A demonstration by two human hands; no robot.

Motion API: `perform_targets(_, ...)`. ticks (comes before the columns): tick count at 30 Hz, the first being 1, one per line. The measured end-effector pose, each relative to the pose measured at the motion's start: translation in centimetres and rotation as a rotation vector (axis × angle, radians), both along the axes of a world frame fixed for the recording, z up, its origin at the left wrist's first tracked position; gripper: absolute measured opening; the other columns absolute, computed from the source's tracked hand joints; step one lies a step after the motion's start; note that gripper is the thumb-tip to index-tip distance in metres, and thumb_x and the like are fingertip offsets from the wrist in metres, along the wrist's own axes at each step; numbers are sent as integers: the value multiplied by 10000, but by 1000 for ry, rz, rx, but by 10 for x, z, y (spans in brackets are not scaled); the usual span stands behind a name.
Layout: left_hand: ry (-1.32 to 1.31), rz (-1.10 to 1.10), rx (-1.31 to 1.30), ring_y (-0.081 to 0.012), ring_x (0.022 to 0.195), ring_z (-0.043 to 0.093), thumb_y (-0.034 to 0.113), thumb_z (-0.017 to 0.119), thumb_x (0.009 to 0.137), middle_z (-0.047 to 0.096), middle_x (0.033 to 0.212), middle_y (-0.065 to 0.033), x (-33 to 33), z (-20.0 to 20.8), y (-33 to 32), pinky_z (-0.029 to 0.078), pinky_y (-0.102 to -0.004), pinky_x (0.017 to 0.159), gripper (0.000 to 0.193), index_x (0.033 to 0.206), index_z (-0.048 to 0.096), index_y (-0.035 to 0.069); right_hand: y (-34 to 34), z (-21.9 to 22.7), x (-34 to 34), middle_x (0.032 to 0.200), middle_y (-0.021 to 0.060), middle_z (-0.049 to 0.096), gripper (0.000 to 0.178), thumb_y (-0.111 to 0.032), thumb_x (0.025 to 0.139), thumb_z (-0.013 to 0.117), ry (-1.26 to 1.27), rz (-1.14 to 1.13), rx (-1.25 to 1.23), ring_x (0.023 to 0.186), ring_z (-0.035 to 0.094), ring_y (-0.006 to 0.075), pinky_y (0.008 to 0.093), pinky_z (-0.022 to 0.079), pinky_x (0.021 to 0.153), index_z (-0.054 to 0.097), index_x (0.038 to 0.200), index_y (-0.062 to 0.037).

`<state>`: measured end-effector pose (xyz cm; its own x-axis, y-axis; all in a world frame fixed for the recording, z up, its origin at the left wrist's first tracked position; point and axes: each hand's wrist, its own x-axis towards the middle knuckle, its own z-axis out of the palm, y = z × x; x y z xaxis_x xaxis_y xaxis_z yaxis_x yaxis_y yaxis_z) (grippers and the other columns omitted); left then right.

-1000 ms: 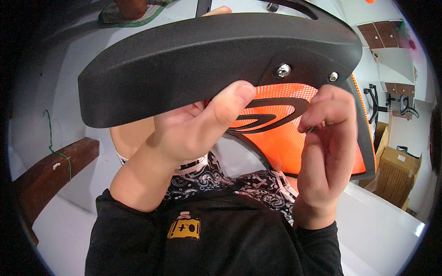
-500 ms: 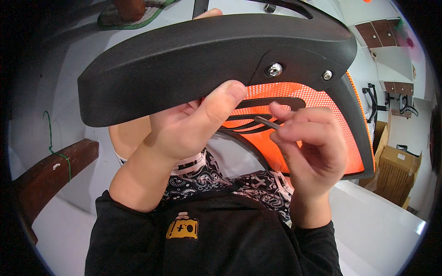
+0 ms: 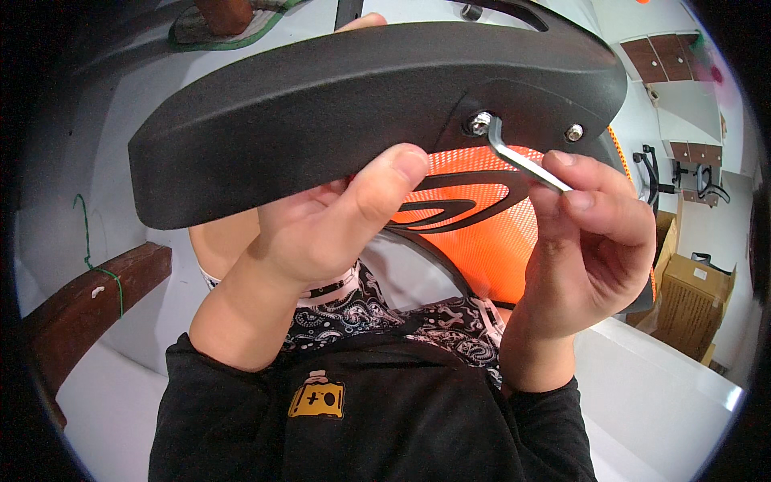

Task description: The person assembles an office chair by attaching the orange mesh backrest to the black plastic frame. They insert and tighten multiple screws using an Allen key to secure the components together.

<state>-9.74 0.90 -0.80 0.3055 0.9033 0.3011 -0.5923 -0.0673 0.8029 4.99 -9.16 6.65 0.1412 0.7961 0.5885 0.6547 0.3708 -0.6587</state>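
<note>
bolt-turning step, seemingly: right hand (image 3: 598, 241) pinches hex key (image 3: 524, 163), short end at left bolt (image 3: 480, 123), upper right of centre; left hand (image 3: 333, 217) clamped on armrest (image 3: 321, 116), upper centre. next move likely calls for key seated squarely, then turning.

Pale floor (image 3: 303, 29), green-edged mat (image 3: 193, 32) on it

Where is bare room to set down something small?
Bare: white surface between right sleeve and cardboard box; pale patch between green-edged mat and brown wooden piece. Crowded: around hex key, among right hand, armrest and orange mesh.
</note>
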Motion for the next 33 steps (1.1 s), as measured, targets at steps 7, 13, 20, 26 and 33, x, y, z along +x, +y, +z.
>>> perform_targets(7, 120, -60, 121, -289, 1206, 511, 55, 525, 750, 499, 1303, -188, -4, 11, -2, 387, -393, 1058, 713, 1423, 304, -30, 2, -3, 0, 1005, 197, 649, 221, 126, 784, 658, -9, -19, 16, 942, 646, 233, 312, 531, 837, 560, 911, -25)
perform_targets(13, -19, -73, 184, -283, 1205, 508, 53, 519, 743, 494, 1307, -185, -5, -3, 5, 380, -393, 1060, 715, 1422, 310, -30, 3, 3, 4, 999, 191, 659, 225, 140, 771, 654, -103, -40, -12, 932, 646, 223, 304, 520, 844, 575, 915, -13)
perform_targets(20, -1, -55, 186, -286, 1211, 500, 56, 526, 737, 488, 1312, -189, -1, 0, 9, 368, -396, 1066, 715, 1414, 317, -38, 8, 16, 3, 948, 153, 676, 218, 114, 732, 695, -340, -83, 8, 891, 644, 199, 268, 514, 774, 665, 917, 3)
perform_targets(26, 66, 36, 40, -286, 1211, 496, 64, 543, 729, 492, 1309, -186, 0, 10, 0, 366, -395, 1065, 714, 1401, 331, -48, 12, 32, 0, 908, 130, 679, 203, 81, 702, 708, -591, -133, 9, 847, 637, 193, 261, 499, 720, 708, 884, -10)
perform_targets(33, 228, -99, 115, -279, 1188, 517, 67, 547, 722, 503, 1299, -182, -3, 18, -2, 376, -389, 1059, 715, 1400, 343, -32, 14, 46, 0, 911, 108, 667, 240, 77, 658, 726, -841, -165, -28, 827, 625, 186, 255, 491, 682, 720, 877, -19)
